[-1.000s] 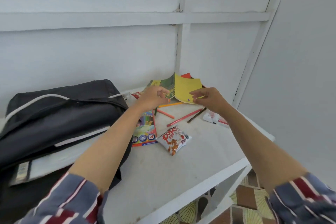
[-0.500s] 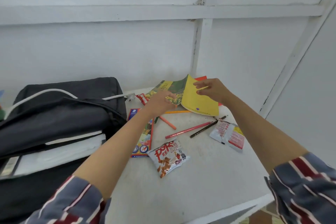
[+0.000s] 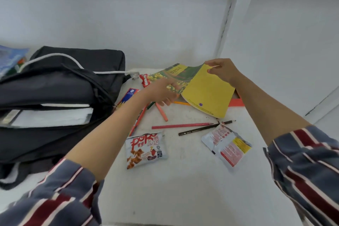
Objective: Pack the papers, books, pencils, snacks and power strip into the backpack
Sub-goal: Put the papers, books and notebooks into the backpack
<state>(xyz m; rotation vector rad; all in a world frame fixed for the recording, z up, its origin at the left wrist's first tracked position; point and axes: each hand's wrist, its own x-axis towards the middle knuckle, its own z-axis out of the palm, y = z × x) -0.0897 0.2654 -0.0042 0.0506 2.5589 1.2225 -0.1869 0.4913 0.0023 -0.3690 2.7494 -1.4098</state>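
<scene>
- Book (image 3: 207,90): it is now off the table (image 3: 183,198) at the back corner, opened like a tent with the yellow cover facing you. A second ago it lay much flatter.
- Your right hand (image 3: 222,72) has moved up and pinches the top corner of the yellow cover. Your left hand (image 3: 161,91) grips the green cover from below, fingers curled under its edge.
- Lifting it has uncovered more of the orange paper (image 3: 236,102) that lies beneath.
- Your view has dropped, so the packet (image 3: 226,145) at the right now shows whole.
- For the task, this looks like the pick-up of the book. You have it in both hands and can carry it left to the backpack (image 3: 60,82), whose mouth stands open with white papers (image 3: 51,117) inside.
- Pencils (image 3: 181,126), the snack (image 3: 145,147), the packet and the orange paper are not yet packed.
- Your left fingertips are blurred, so you cannot judge how firm that grip is.
- Your left forearm covers much of the pencil box (image 3: 129,94) and parts of some pencils.
- A white cord (image 3: 113,72) runs over the backpack, but the power strip itself is not visible.
- The backpack is cut off at the left edge, and the blue thing beyond it is too blurred to name.
</scene>
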